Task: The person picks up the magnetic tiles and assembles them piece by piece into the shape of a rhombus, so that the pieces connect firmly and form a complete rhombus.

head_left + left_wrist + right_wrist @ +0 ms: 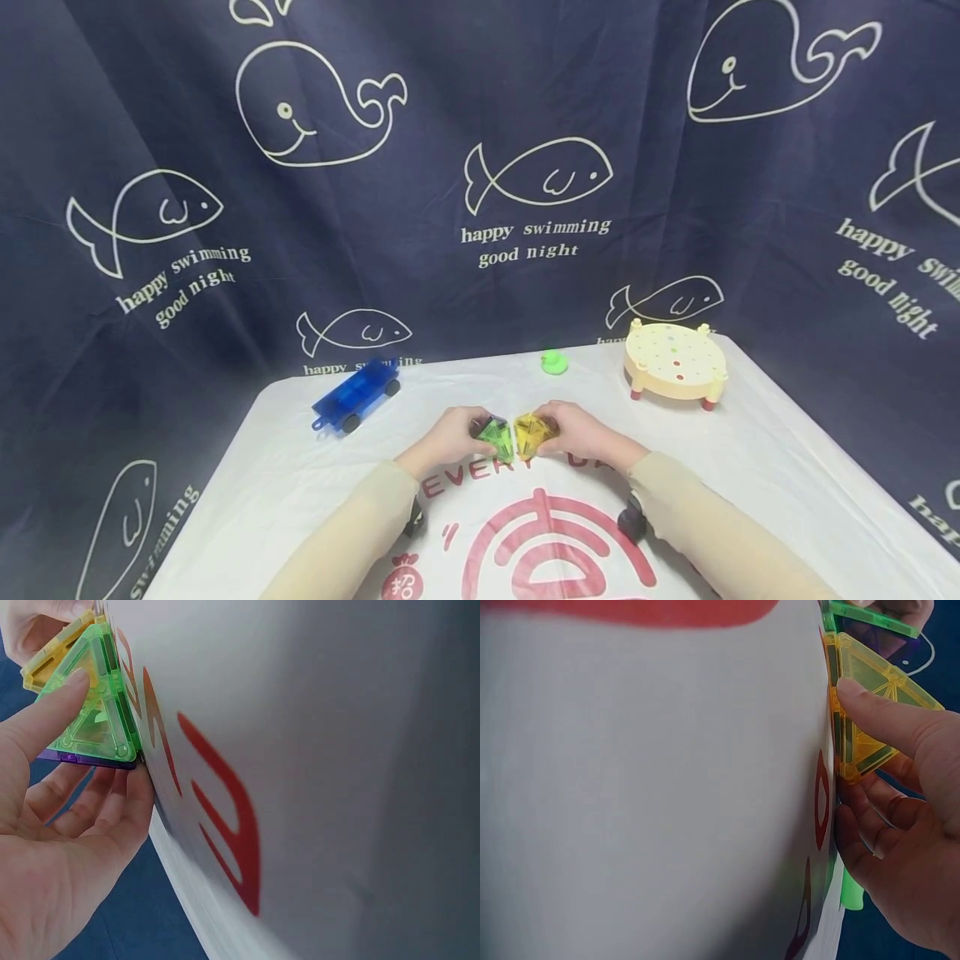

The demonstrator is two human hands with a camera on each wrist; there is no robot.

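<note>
Near the middle of the table, my left hand (453, 435) grips a small pyramid of translucent magnetic tiles, with a green triangular tile (493, 437) facing me. In the left wrist view its thumb lies on the green tile (96, 727), and a purple tile (97, 760) shows along the edge by the fingers. My right hand (577, 429) holds a yellow magnetic-tile pyramid (529, 435) just to the right, thumb on one face (877, 667) and fingers on the far side. Both pyramids sit at the table surface, close together with a narrow gap in the head view.
A blue toy car base (358, 395) with black wheels stands at the back left. Behind the hands sits a green toy duck (555, 362). A round cream pegboard stand (675, 358) on short legs is at the back right. A dark printed curtain (450, 92) borders the white table (300, 483).
</note>
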